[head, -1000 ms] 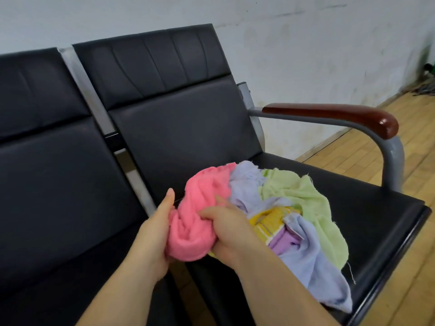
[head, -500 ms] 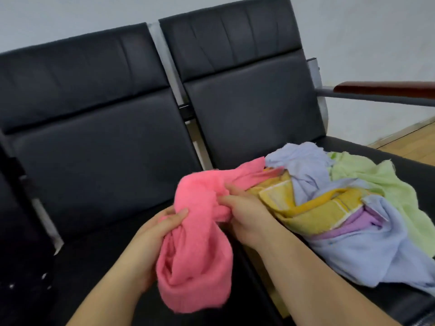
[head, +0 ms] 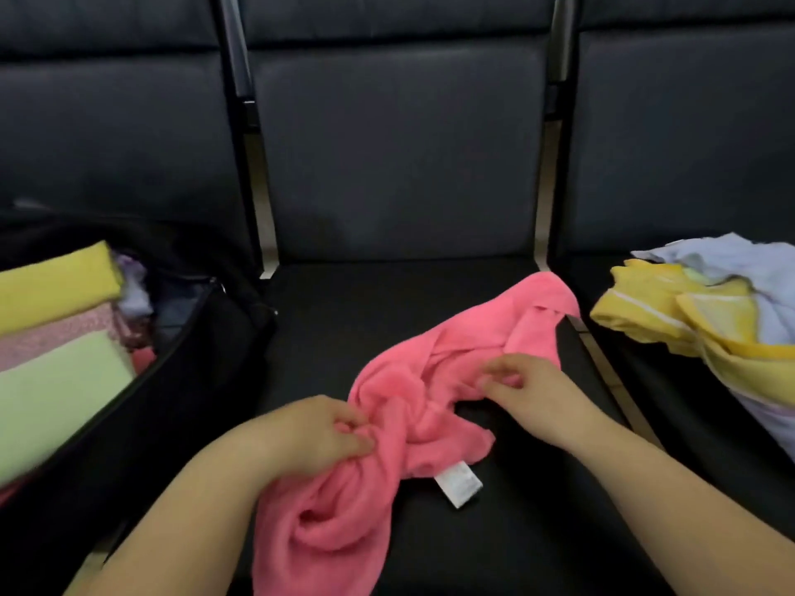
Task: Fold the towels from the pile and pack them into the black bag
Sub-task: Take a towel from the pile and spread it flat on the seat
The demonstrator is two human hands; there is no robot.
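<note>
From my head camera, the pink towel lies crumpled and twisted on the middle seat of a row of black padded chairs, right in front of me. It is bunched into a knot near its centre, with one end spreading up toward the seat's right edge and the other drooping over the front edge toward me. A white care label sticks out from its lower right side (the print on it is too blurred to read).

My left hand pinches the knotted middle of the towel, fingers curled into the fabric. My right hand grips a fold further up and to the right, fingertips tucked into the cloth.

On the seat to my left sits the black bag, open, with folded towels already stacked inside: a yellow one, a pale pink patterned one and a light green one. On the seat to my right rests the pile of unfolded towels, yellow striped and pale blue ones tangled together, well apart from the pink towel.
</note>
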